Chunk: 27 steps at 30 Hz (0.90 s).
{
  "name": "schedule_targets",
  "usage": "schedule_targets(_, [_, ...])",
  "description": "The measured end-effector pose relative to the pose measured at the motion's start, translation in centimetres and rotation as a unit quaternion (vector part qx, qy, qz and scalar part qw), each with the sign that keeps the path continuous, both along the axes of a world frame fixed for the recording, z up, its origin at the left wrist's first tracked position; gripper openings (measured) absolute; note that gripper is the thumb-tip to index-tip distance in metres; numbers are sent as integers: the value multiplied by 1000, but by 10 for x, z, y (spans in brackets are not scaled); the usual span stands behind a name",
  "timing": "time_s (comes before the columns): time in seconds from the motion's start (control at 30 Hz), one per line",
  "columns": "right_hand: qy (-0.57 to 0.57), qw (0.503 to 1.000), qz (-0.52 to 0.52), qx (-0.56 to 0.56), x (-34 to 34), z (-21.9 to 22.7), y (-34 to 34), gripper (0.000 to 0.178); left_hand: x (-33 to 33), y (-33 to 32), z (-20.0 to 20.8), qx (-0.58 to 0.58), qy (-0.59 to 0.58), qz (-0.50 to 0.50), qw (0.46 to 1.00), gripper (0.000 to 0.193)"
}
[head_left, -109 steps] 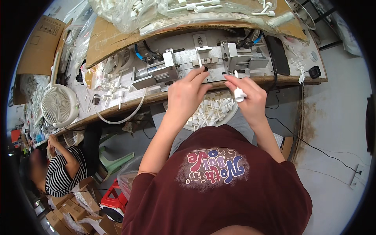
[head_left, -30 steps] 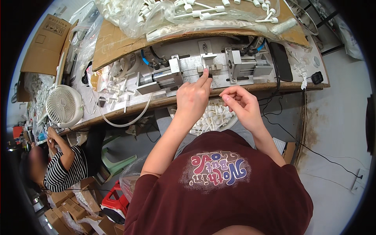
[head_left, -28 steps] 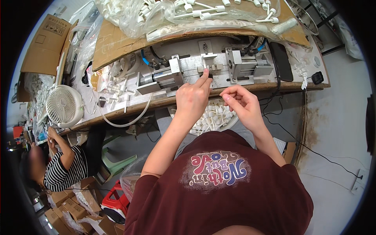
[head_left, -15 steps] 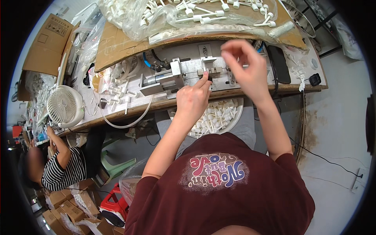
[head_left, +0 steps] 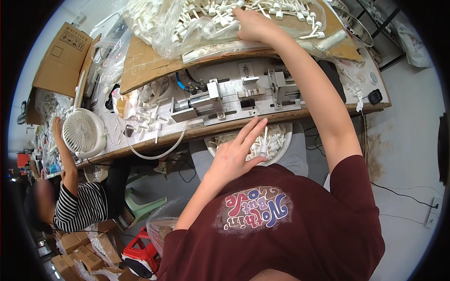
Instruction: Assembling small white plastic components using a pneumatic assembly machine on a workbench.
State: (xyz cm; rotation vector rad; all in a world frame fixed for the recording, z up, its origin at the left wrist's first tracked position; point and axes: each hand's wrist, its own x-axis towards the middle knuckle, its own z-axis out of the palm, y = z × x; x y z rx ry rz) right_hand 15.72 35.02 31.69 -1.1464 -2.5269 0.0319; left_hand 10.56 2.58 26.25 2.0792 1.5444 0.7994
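Observation:
My left hand (head_left: 234,157) hovers over a white bowl (head_left: 287,149) on my lap, its fingers stretched and the thumb apart. A white plastic piece with a stem and round cap (head_left: 263,149) shows beside those fingers, over the heap in the bowl; whether it touches the hand I cannot tell. My right hand (head_left: 255,27) reaches to the pile of similar white pieces (head_left: 213,10) at the back, fingers and thumb apart at the pile's edge. Between both hands a metal clamping fixture (head_left: 248,93) stands on the bench, with no hand on it.
Cardboard and clear plastic film (head_left: 197,35) lie under the pile. Left on the bench are a white fan (head_left: 84,133), loose white pieces (head_left: 152,117) and a curved hose (head_left: 150,157). A co-worker in a striped shirt (head_left: 82,206) sits at far left. A black phone (head_left: 333,77) lies right.
My right hand has moved from above the fixture's right side up to the pile. My left hand has left the fixture and drawn back over the bowl, fingers spreading.

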Motion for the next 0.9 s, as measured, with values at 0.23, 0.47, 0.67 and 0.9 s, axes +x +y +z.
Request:
schedule_targets(0.23, [-64,998,-17,-15,16,15,-16,30,-13,-15,-4,-7,-49,26,998,94])
schedule_targets(0.47, [6,997,45,60,50,11,-29,20,-10,-17,-10,10,-30,-1,999,94])
schedule_targets(0.67, [156,968,106,162,73,16,-72,11,-10,-11,-7,69,-126,35,989,77])
schedule_targets(0.9, [162,923,261,233,98,-9,-177,34,-6,13,30,3,-454,114,884,65])
